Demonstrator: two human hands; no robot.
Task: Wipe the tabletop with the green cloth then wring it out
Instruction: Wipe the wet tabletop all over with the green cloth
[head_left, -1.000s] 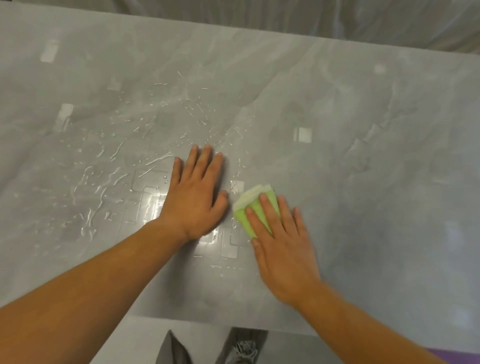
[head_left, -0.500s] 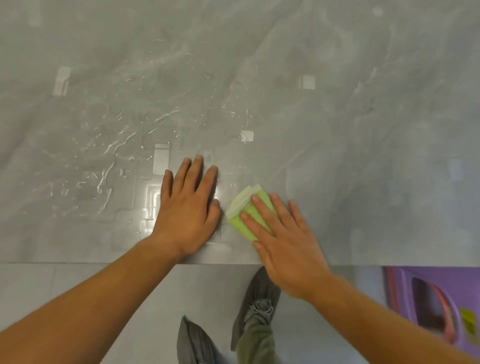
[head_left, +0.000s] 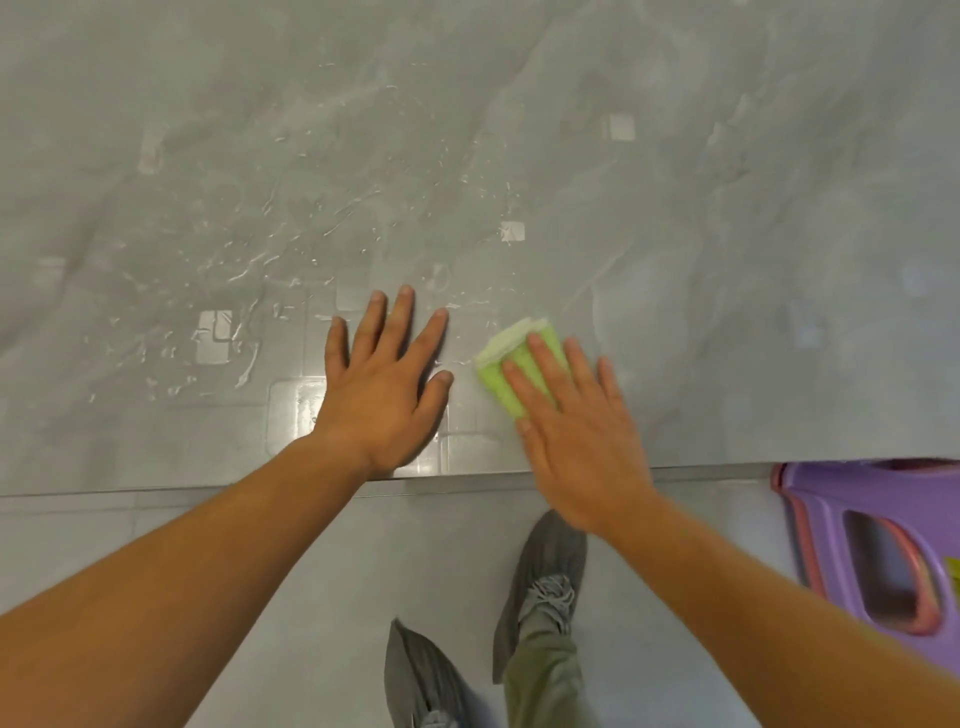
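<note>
Now the left hand (head_left: 382, 389) lies flat on the surface (head_left: 675, 208), palm down, with its fingers (head_left: 397, 322) straight and slightly spread and its wrist at the near edge. Just beside its thumb, the right hand (head_left: 576, 431) presses the folded cloth (head_left: 498, 371) onto the surface with straight fingers held close together, its heel past the edge. Wet streaks (head_left: 244, 275) glisten beyond the left hand. Compared with a second ago, both hands and the cloth sit nearer the edge, and a purple container (head_left: 872, 545) shows at lower right.
</note>
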